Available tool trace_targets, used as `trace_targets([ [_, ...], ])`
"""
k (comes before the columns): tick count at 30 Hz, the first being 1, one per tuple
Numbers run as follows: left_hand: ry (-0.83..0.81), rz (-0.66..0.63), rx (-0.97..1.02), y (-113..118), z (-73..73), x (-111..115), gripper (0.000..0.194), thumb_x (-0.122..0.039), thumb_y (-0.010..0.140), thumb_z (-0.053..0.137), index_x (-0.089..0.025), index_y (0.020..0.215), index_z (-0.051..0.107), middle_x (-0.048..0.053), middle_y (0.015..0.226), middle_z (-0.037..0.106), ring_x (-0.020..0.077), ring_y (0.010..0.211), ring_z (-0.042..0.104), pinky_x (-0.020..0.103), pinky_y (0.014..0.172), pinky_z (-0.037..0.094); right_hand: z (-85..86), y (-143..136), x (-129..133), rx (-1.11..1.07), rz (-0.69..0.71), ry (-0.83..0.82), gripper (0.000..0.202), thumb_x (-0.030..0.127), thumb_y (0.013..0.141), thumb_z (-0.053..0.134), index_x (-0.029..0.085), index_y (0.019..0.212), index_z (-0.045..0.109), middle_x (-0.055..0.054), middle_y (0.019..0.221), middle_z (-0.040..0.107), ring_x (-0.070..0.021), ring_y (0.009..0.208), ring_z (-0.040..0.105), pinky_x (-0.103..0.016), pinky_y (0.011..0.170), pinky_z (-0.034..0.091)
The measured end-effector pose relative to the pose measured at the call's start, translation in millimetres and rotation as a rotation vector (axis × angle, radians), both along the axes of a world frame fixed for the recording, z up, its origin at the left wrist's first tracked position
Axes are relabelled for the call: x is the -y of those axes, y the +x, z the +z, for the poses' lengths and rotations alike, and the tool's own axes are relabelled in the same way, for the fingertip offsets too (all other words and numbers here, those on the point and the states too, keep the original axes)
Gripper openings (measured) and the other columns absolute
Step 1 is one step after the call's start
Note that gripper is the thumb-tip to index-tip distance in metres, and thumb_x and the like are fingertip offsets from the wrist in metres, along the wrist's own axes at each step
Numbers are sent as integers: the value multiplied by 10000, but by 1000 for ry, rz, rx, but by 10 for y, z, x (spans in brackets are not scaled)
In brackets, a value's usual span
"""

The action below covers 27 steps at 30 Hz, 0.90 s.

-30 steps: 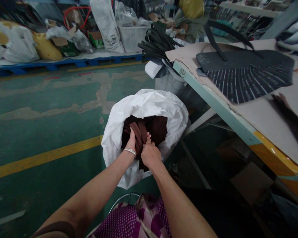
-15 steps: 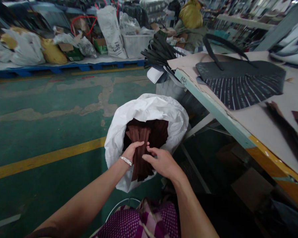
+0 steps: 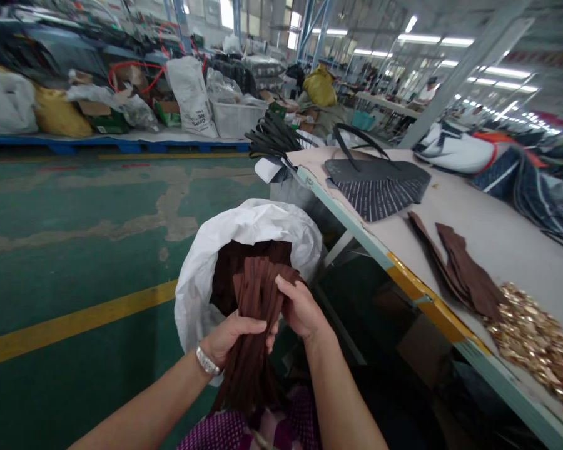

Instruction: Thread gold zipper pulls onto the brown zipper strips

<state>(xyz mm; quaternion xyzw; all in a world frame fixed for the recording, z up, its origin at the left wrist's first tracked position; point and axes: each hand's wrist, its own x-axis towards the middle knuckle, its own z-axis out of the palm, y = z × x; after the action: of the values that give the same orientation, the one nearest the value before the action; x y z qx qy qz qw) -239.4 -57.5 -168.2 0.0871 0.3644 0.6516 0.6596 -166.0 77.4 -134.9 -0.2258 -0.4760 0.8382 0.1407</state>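
A thick bundle of dark brown fabric strips (image 3: 258, 300) hangs between my hands, in front of a white sack (image 3: 244, 219). My left hand (image 3: 232, 334) is wrapped round the bundle's middle, thumb across the front. Higher on its right side, my right hand (image 3: 303, 306) grips the strips with the thumb on top. The lower ends fan out over my lap. More brown strips (image 3: 225, 269) lie inside the sack, whose rim is rolled outward.
To the right stands a table (image 3: 469, 219) bearing a dark bag piece with handles (image 3: 378, 181), brown strips (image 3: 464, 269) and a heap of gold metal pieces (image 3: 539, 350). Black strips (image 3: 276, 134) stick up behind the sack. A blue pallet (image 3: 136, 147) with bags lies across the floor.
The brown bundle has come up out of the sack toward my body, with both hands gripping it. My view has tilted up and turned right, showing more of the table.
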Motion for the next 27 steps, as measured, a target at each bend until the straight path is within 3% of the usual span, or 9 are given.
trace_targets([
  [5, -4, -43, -84, 84, -1, 87, 269, -247, 605, 801, -90, 814, 737, 71, 737, 702, 154, 560, 638, 254, 537, 494, 198, -71, -60, -27, -112, -114, 461, 387, 656, 823, 160, 1035, 690, -74, 920, 776, -259, 889, 719, -387, 835, 550],
  [12, -35, -67, -120, -24, 9, 210, 255, -215, 559, 802, -92, 775, 746, 68, 692, 709, 156, 547, 639, 263, 541, 509, 215, -216, -143, 25, -178, -147, 395, 387, 624, 830, 138, 920, 747, -80, 838, 781, -264, 863, 723, -393, 831, 559],
  [18, -64, -69, -88, -198, -26, 271, 288, -197, 554, 794, -116, 824, 737, 62, 685, 714, 156, 532, 637, 265, 524, 514, 62, -402, -123, 34, -258, -118, 257, 316, 663, 811, 127, 826, 748, -66, 775, 776, -241, 803, 720, -363, 806, 561],
  [22, -114, -62, -76, -340, -107, 382, 265, -172, 558, 777, -109, 811, 727, 75, 685, 714, 168, 513, 636, 270, 489, 512, -107, -573, -110, 62, -295, -158, 246, 336, 821, 698, 146, 978, 701, -54, 830, 773, -212, 800, 718, -382, 797, 557],
  [27, -209, -23, -78, -473, -315, 734, 182, -188, 577, 782, -82, 713, 724, 77, 620, 688, 150, 462, 604, 242, 436, 479, -247, -574, -363, 123, -339, -184, 291, 360, 954, 551, 145, 1140, 609, -71, 1045, 697, -191, 865, 687, -393, 786, 558],
])
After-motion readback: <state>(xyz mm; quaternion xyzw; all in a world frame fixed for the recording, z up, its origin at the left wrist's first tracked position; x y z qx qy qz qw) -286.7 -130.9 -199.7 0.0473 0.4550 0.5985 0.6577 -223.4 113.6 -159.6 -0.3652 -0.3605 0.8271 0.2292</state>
